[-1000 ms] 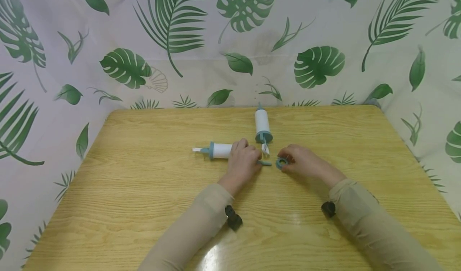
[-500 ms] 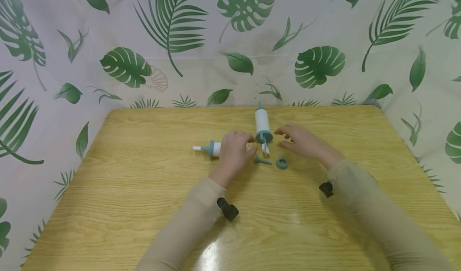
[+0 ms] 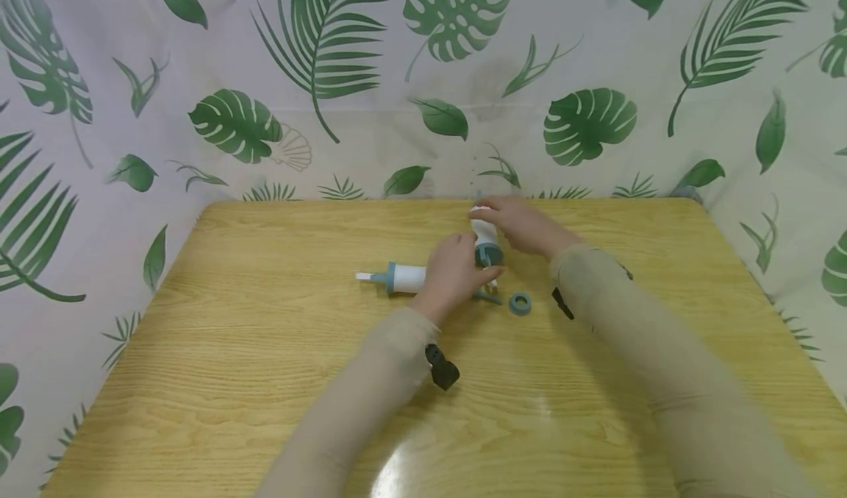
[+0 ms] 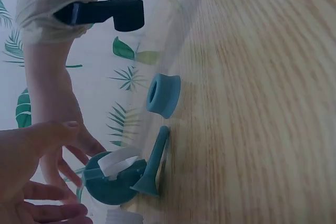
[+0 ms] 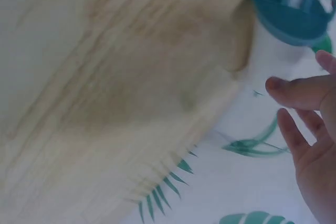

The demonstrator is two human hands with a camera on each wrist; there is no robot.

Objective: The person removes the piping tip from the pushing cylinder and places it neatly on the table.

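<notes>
A syringe-like tube with a white barrel (image 3: 485,233) and a teal end cap (image 4: 111,190) stands at the back, a white handle (image 4: 122,162) on the cap. My right hand (image 3: 519,224) reaches over this barrel, thumb and fingers apart beside it in the right wrist view. Near the cap end, my left hand (image 3: 456,268) hovers with spread fingers and thumb out, partly hiding a second white tube (image 3: 408,279) that lies sideways. A thin teal piece with a flared end (image 4: 152,167) and a teal ring (image 3: 520,304) lie close by on the table.
The wooden table (image 3: 265,380) ends at a leaf-patterned cloth (image 3: 370,130) just behind the far tube. Black wrist cameras (image 3: 442,368) are strapped on both sleeves.
My right hand let go of the teal ring, which stays on the table, and moved back to the far tube. My left hand left the thin teal piece and shifted toward the far tube's cap.
</notes>
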